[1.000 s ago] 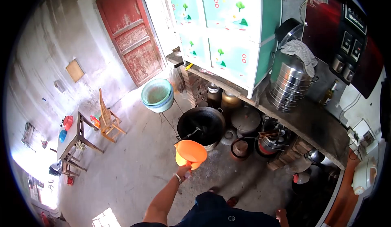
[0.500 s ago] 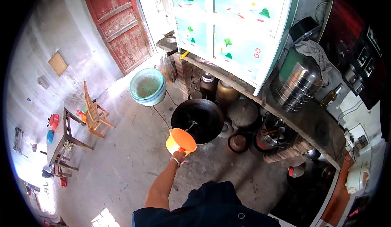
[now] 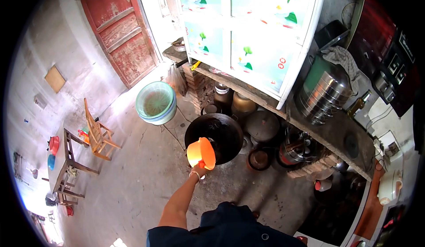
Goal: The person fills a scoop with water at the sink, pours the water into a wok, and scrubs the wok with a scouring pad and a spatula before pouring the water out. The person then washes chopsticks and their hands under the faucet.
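My left hand [image 3: 200, 171] is closed on the handle of an orange plastic dipper [image 3: 200, 153]. The dipper is tilted, its mouth turned toward the right, over the near left rim of a large dark wok [image 3: 230, 134]. What is inside the dipper cannot be made out. The wok stands low, and its inside looks dark and shiny. Left of it, a stack of pale green and blue basins [image 3: 156, 101] rests on a thin metal stand. My right hand is out of view.
Lidded pots [image 3: 262, 126] and jars crowd beneath a stone counter [image 3: 323, 134] on the right. A flowered cabinet [image 3: 248, 30] and stacked steamers [image 3: 325, 94] stand on it. A wooden chair [image 3: 99, 134] and a table [image 3: 62, 158] are at the left.
The dipper has tipped further toward the wok, its mouth swinging to the right. My hand stays near the wok's rim. The view has shifted slightly.
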### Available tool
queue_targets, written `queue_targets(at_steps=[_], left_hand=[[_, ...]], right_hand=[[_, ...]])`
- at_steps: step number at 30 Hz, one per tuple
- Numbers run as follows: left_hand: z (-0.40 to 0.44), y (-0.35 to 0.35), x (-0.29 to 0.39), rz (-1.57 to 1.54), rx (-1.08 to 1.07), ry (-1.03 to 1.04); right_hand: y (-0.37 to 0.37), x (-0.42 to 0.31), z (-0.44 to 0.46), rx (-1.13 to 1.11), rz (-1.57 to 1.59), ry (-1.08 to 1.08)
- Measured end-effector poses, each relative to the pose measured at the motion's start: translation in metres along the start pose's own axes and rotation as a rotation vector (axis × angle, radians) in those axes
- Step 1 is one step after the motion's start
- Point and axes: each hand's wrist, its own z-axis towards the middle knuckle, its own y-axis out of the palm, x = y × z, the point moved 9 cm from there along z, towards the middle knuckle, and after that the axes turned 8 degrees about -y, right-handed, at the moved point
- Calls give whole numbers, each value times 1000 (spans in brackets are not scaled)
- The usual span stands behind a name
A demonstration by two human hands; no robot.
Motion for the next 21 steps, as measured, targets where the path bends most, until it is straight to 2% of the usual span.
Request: queue_targets(at_steps=[1,9,15,18,19,20,21], left_hand=[[2,1,8,35,-33,58],[-17,-46,45,413,113,-46],[-41,-71,66,514,276,82],[-49,-47,84,407,137,96],[-42,-27,84,321,113,170],[-46,-12,98,87,226,496],[7,31,80,47,267,707]], right_hand=[[2,-3,-5,9,4,-1],[3,2,-38,61,51,12],[-5,17,-68,118,105,54],[-13,22,-83,153,138,79],[-14,23,-95,146,165,93],[-10,33,-87,-8,122,-35],[-2,62,-80,-52,327,69]])
